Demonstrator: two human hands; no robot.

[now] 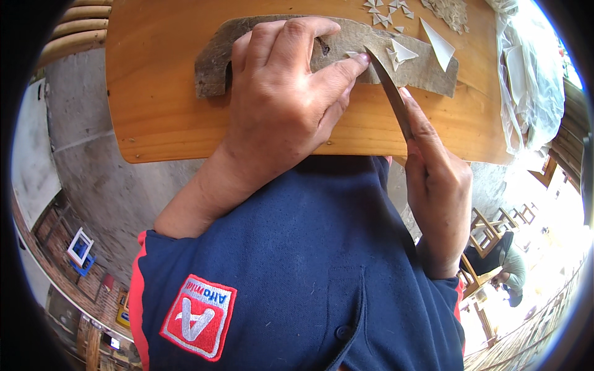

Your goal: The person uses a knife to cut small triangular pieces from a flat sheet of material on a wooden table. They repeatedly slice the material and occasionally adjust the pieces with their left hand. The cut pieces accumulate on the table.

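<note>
clasped in my right hand (pixel 438 179), knife (pixel 391 93) points to 11 o'clock, long axis 11-to-5; left hand (pixel 278 93) on wooden board (pixel 421 71), can't tell its hold.

Well left of the left fingers (pixel 339 75), the tabletop (pixel 154 68) has room; just right of them, the knife (pixel 391 91) blocks the way.

Bright daylight, washed-out glare at right, highlights on the plastic bag (pixel 532 93), fisheye-bent edges, black vignetted corners.
</note>
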